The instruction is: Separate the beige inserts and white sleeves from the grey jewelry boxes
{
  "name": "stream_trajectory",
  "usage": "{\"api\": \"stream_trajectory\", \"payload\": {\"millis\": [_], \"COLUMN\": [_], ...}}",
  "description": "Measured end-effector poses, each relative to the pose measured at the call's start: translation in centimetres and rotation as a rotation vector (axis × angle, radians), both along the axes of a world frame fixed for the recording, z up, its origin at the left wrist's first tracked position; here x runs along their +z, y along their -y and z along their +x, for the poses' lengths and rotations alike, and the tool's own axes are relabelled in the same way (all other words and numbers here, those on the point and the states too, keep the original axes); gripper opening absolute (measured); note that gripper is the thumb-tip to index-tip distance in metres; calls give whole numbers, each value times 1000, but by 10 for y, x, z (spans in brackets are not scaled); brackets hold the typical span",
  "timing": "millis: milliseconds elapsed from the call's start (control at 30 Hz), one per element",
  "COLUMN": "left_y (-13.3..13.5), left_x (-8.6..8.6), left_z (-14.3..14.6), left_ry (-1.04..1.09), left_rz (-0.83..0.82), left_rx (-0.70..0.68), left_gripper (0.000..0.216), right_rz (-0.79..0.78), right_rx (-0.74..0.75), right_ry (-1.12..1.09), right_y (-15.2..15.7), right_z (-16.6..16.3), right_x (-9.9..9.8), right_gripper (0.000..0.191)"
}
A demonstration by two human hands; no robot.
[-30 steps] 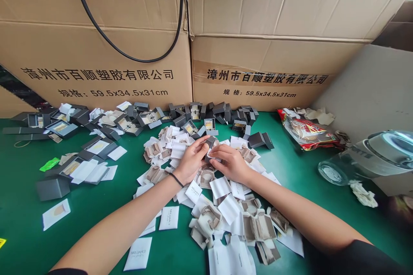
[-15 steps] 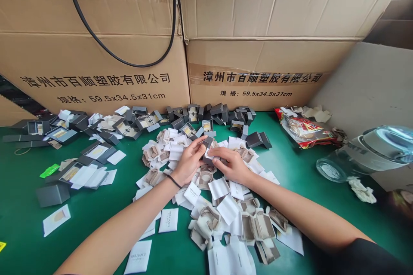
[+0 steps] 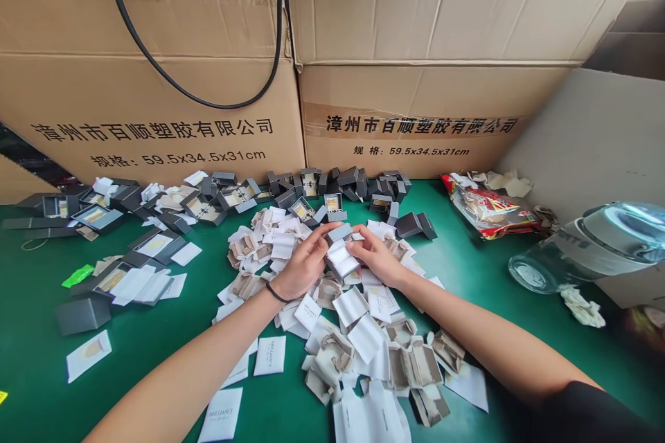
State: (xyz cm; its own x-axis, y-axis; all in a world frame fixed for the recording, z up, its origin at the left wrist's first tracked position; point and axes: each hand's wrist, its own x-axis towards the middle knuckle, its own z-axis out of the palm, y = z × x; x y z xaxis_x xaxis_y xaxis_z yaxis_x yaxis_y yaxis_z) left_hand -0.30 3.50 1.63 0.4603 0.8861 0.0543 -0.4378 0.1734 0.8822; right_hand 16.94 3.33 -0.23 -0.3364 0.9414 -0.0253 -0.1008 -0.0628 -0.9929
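Between my hands is a small dark grey hinged box, its lid raised and a white insert showing inside. My left hand is closed round the box's left side. At the other side, the fingers of my right hand pinch the box near its lid and insert. Under and around both hands spreads a heap of white and grey folded paper inserts. A white printed card lies left of the heap.
Several dark grey boxes line the back of the green table, with more at left. Tall cardboard cartons stand behind, a black cable hanging before them. At right are a red snack bag and a clear bottle.
The box in my hands has been opened and tilted, so its lid and white insert now face me. My right hand has shifted from over the box to its right side.
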Motion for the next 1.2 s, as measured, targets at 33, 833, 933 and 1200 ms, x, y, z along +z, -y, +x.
{"api": "stream_trajectory", "payload": {"millis": [33, 833, 933, 1200], "left_y": [0, 2, 3, 0], "left_x": [0, 4, 5, 4], "left_z": [0, -2, -1, -2], "left_ry": [-2, -186, -196, -167], "left_rz": [16, -24, -6, -35], "left_rx": [-10, -92, -83, -10], "left_gripper": [35, 44, 44, 50], "right_rz": [-10, 32, 73, 233], "right_rx": [13, -86, -132, -471], "right_ry": [-20, -30, 95, 232], "right_y": [-1, 0, 1, 1], "right_z": [0, -4, -4, -6], "right_x": [1, -5, -4, 2], "right_gripper": [36, 33, 31, 26]}}
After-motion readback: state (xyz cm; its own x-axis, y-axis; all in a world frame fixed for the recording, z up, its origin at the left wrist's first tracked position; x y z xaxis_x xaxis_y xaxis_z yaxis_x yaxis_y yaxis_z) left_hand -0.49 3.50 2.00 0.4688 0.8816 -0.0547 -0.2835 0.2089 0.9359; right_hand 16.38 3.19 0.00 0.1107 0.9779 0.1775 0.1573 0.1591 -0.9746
